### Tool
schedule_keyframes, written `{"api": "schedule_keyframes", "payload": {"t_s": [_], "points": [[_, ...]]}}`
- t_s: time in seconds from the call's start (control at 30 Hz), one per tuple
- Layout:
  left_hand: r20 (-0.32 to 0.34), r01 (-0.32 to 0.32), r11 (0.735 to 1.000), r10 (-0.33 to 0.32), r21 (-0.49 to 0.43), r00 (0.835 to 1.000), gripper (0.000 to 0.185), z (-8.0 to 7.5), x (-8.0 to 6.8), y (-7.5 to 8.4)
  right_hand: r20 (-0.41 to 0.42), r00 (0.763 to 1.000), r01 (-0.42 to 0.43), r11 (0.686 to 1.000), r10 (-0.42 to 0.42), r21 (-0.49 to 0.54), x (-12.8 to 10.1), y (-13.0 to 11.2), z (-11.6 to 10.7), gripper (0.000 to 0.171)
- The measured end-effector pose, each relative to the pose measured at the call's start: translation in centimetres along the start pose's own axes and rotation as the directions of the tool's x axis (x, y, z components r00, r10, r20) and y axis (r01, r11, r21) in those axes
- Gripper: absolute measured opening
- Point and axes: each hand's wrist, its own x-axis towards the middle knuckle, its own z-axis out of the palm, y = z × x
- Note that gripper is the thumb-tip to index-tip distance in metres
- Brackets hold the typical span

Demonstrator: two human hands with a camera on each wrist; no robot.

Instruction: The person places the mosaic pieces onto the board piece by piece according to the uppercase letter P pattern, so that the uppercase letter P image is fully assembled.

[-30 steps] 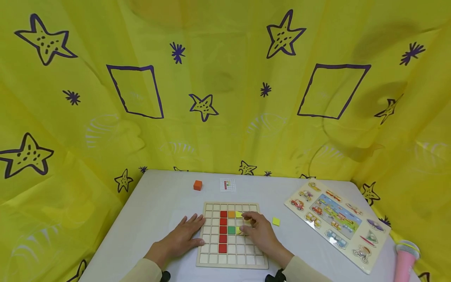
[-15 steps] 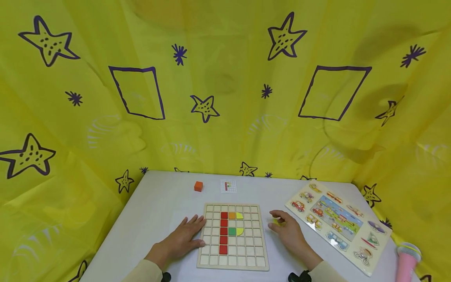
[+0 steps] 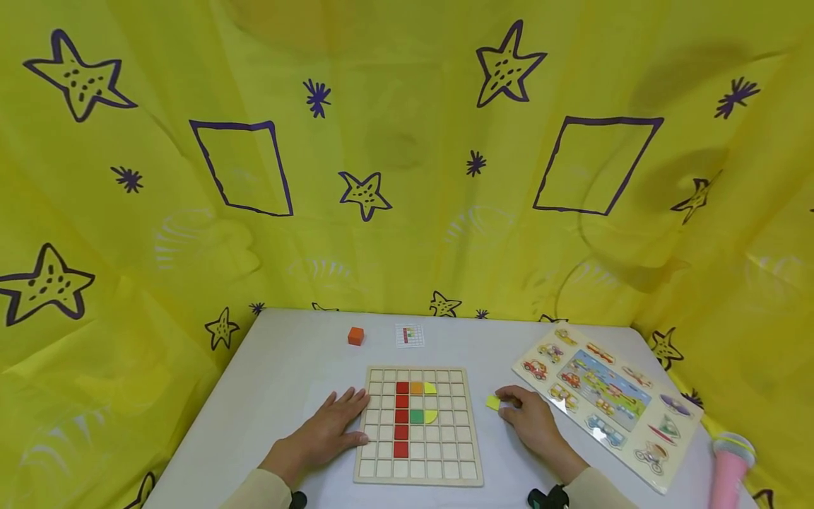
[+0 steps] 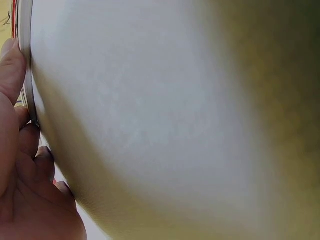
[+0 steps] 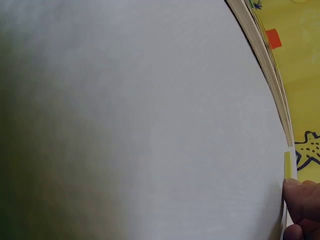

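Observation:
A wooden grid board [image 3: 470, 472] lies on the table. It bears a column of several red tiles [image 3: 402, 416], an orange tile [image 3: 416, 388], a green tile [image 3: 416, 416] and two yellow rounded tiles [image 3: 430, 417]. My left hand [image 3: 327, 429] rests flat with spread fingers, its fingertips and thumb at the board's left edge. Right of the board, my right hand [image 3: 531, 422] pinches a loose yellow tile [image 3: 492, 402] between thumb and forefinger. In the right wrist view, that yellow tile [image 5: 287, 165] stands out past the thumb tip.
Behind the board are an orange cube [image 3: 356, 336] and a small printed pattern card [image 3: 410, 336]. A vehicle puzzle board [image 3: 610, 403] lies at the right, beside a pink microphone [image 3: 731, 470]. A yellow curtain [image 3: 407, 268] surrounds the table.
My right hand has left the board's yellow tiles, moved right over the table, and taken hold of the loose yellow tile. My left hand has stayed at the board's edge.

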Motion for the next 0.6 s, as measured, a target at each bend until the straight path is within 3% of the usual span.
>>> {"api": "schedule_keyframes", "payload": {"t_s": [0.6], "points": [[-0.003, -0.011, 1.000, 0.011, -0.004, 1.000, 0.084, 0.05, -0.01, -0.31, -0.017, 0.999, 0.042, 0.996, -0.043, -0.076, 0.08, -0.83, 0.17, 0.025]]}}
